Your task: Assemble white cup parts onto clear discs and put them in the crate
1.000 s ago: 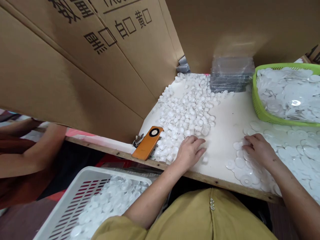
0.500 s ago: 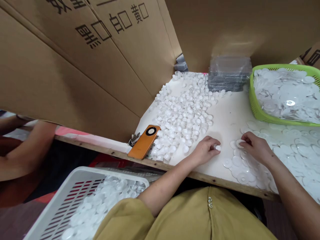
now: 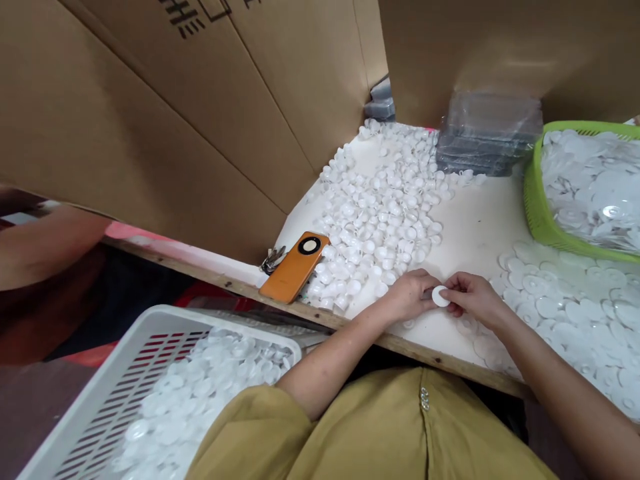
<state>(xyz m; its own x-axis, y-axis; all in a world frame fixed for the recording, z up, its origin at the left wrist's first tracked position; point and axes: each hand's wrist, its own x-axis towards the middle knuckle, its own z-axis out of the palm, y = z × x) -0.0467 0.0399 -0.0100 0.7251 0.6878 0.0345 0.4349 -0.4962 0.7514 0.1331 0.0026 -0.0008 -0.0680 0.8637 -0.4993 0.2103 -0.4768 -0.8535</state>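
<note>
My right hand (image 3: pixel 473 298) pinches a thin white plastic disc (image 3: pixel 441 296) by its right edge. Against the disc's other side are the fingertips of my left hand (image 3: pixel 411 295), closed on a small white plastic cap that the disc now hides. Both hands meet just above the table, close to its front edge. To their left and beyond spreads a heap of small white caps (image 3: pixel 385 213). Flat translucent white discs (image 3: pixel 575 307) lie in a loose layer on the right, partly under my right forearm.
An orange phone (image 3: pixel 295 267) and keys (image 3: pixel 273 260) rest by the left cardboard wall (image 3: pixel 200 160). Clear plastic packs (image 3: pixel 487 133) stand behind, beside a green basket (image 3: pixel 537 200) of discs. Below the table edge sits a white basket (image 3: pixel 165 313) with white pieces. Another person's arm (image 3: pixel 50 247) shows at left.
My right hand has picked up a disc from the layer and carried it left to my left hand. The two hands now touch at the disc. The view has shifted slightly.
</note>
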